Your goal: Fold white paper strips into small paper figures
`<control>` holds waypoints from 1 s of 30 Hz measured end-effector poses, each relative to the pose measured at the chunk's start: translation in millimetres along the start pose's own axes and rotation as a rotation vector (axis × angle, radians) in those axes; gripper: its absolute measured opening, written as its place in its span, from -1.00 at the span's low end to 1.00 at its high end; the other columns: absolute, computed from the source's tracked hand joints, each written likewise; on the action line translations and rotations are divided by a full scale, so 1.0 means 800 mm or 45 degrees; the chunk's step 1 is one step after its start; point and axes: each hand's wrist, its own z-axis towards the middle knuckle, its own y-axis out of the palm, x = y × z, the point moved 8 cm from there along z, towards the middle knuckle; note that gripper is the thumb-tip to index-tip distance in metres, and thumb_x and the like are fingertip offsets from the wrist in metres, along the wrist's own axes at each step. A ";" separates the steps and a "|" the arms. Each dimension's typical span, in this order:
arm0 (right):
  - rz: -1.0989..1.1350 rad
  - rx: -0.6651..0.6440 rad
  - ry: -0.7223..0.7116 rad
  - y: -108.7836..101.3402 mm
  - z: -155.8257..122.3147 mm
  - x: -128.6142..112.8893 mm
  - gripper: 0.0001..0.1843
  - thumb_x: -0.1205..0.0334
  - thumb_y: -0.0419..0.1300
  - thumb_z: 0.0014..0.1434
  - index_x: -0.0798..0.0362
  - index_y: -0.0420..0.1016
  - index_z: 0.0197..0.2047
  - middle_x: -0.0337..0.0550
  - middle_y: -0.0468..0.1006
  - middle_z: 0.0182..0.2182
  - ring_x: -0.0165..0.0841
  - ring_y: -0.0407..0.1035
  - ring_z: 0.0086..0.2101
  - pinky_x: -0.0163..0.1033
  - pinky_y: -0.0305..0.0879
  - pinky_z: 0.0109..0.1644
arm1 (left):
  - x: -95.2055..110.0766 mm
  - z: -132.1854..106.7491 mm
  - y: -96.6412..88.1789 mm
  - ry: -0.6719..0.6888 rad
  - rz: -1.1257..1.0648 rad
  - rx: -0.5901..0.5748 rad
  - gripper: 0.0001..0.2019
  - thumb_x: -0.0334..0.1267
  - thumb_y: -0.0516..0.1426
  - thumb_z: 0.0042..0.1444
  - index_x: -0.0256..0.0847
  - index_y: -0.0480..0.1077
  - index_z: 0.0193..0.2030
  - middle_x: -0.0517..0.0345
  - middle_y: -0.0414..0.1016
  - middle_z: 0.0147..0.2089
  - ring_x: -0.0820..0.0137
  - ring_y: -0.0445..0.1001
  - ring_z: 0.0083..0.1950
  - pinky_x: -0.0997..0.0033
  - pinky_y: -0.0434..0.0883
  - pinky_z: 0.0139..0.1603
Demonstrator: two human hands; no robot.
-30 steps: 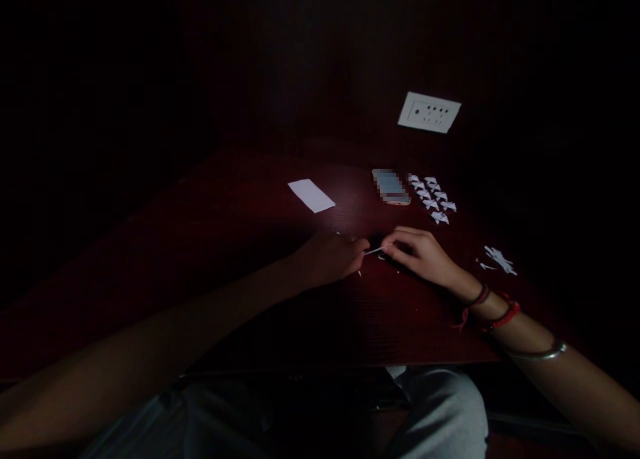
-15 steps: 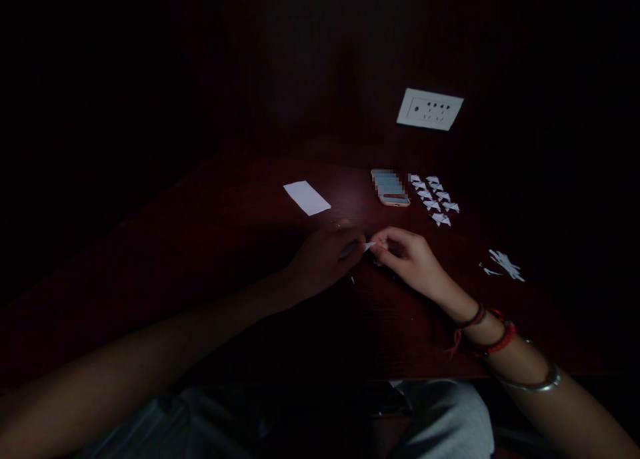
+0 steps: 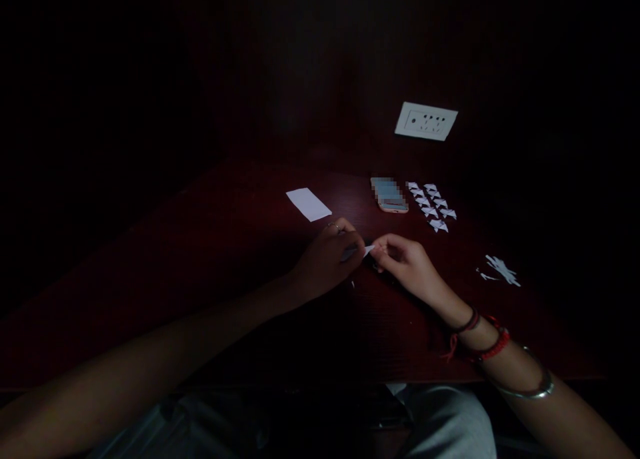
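Between my hands is a small folded piece of white paper (image 3: pixel 369 250), its pointed end showing. My left hand (image 3: pixel 331 255) is closed around one side of it, with a ring on one finger. The thumb and fingertips of my right hand (image 3: pixel 407 259) pinch the other end. Much of the paper is hidden by my fingers. Just beyond my left hand, flat white paper sheets (image 3: pixel 309 204) lie on the dark red table (image 3: pixel 225 245).
A phone (image 3: pixel 389 195) lies at the back of the table. Beside it are several small folded paper shapes (image 3: pixel 429 211) in two rows. Thin paper strips (image 3: pixel 503 270) are piled at the right. A white wall socket (image 3: pixel 426 121) is above the table.
My view has tilted slightly, so the table and the things on it appear a little lower. Both hands keep hold of the folded paper, and the left fingers have shifted slightly.
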 end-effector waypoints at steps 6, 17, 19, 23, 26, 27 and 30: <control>-0.202 0.008 -0.106 0.000 0.000 -0.011 -0.87 0.27 -0.02 0.08 0.11 0.29 -0.43 -0.26 0.31 -0.55 -0.50 0.20 -0.51 -0.38 0.10 -0.40 | 0.001 -0.002 0.005 0.067 0.170 0.017 -0.89 -0.29 0.00 0.06 -0.24 0.31 -0.37 0.15 0.23 -0.24 0.41 0.22 -0.16 0.35 0.21 -0.12; -0.396 0.051 -0.229 0.005 -0.003 -0.025 -0.94 0.37 0.00 0.05 0.11 0.26 -0.41 -0.22 0.33 -0.50 -0.47 0.21 -0.48 -0.37 0.11 -0.38 | 0.011 -0.001 -0.004 0.077 0.227 0.075 -0.89 -0.32 0.03 0.02 -0.21 0.36 -0.45 0.14 0.19 -0.09 0.31 0.13 0.00 0.23 0.12 -0.02; -0.425 0.061 -0.232 0.006 -0.003 -0.027 -0.95 0.37 0.00 0.05 0.11 0.26 -0.40 -0.21 0.32 -0.49 -0.46 0.22 -0.47 -0.37 0.12 -0.37 | 0.007 0.001 -0.003 0.058 0.149 0.079 -0.90 -0.33 0.03 0.00 -0.22 0.35 -0.47 0.13 0.18 -0.11 0.34 0.15 -0.02 0.26 0.14 -0.02; -0.507 0.101 -0.226 0.009 -0.003 -0.031 -0.94 0.34 0.00 0.06 0.11 0.26 -0.37 -0.19 0.33 -0.47 -0.43 0.22 -0.44 -0.34 0.13 -0.34 | 0.002 0.000 -0.004 0.018 0.030 0.116 -0.90 -0.35 0.03 -0.01 -0.24 0.33 -0.49 0.14 0.16 -0.13 0.38 0.18 -0.06 0.30 0.18 -0.03; -0.553 0.148 -0.208 0.006 -0.002 -0.033 -0.93 0.34 -0.02 0.07 0.11 0.26 -0.37 -0.17 0.33 -0.46 -0.41 0.22 -0.43 -0.33 0.13 -0.33 | 0.002 -0.002 -0.006 -0.006 0.001 0.144 -0.91 -0.34 0.04 -0.02 -0.24 0.32 -0.50 0.15 0.16 -0.14 0.39 0.19 -0.08 0.33 0.20 -0.06; -0.556 0.171 -0.207 0.003 -0.001 -0.034 -0.93 0.36 -0.02 0.06 0.12 0.26 -0.38 -0.17 0.33 -0.46 -0.41 0.21 -0.43 -0.33 0.12 -0.34 | 0.003 -0.002 -0.006 -0.006 0.002 0.146 -0.92 -0.35 0.04 -0.03 -0.24 0.31 -0.50 0.15 0.16 -0.14 0.39 0.19 -0.08 0.33 0.20 -0.06; -0.511 0.200 -0.224 -0.005 0.000 -0.035 -0.93 0.40 -0.02 0.05 0.11 0.26 -0.41 -0.19 0.32 -0.47 -0.44 0.21 -0.44 -0.36 0.12 -0.35 | 0.001 -0.003 -0.006 -0.020 0.017 0.152 -0.94 -0.36 0.05 -0.05 -0.24 0.31 -0.50 0.15 0.16 -0.12 0.38 0.19 -0.08 0.31 0.20 -0.06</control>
